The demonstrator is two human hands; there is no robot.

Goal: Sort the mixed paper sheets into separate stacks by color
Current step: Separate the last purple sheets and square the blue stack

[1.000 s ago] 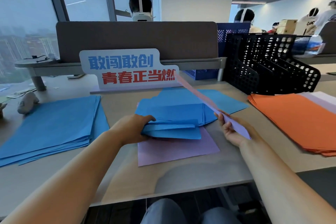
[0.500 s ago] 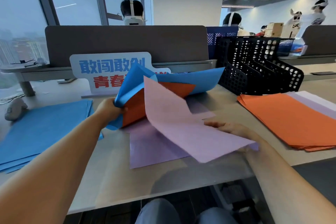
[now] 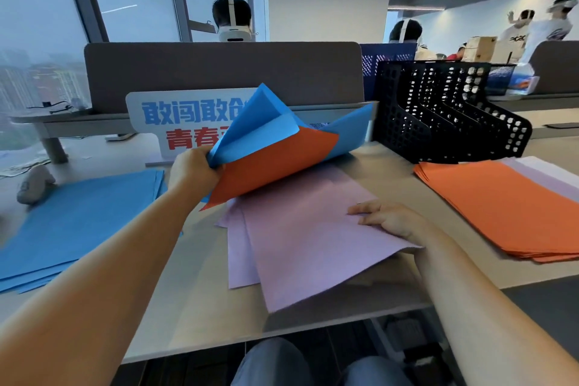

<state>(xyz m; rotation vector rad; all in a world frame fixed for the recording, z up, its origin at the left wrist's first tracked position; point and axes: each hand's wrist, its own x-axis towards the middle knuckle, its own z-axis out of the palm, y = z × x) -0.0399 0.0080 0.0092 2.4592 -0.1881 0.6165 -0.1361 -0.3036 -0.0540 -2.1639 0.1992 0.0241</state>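
My left hand grips the near left corner of a mixed bundle of blue and orange sheets and holds it lifted off the desk. Under it lie lilac sheets, the top one skewed towards me. My right hand holds that top lilac sheet at its right edge, fingers on top and thumb hidden. A blue stack lies at the left. An orange stack lies at the right, over pale lilac sheets.
A black perforated file rack stands behind the orange stack. A white sign with blue and red characters leans on the grey divider. A small grey object sits at the far left. The desk edge runs near my knees.
The lilac sheet in my right hand has come down flat onto the lilac sheets. My left hand has raised the blue and orange bundle higher.
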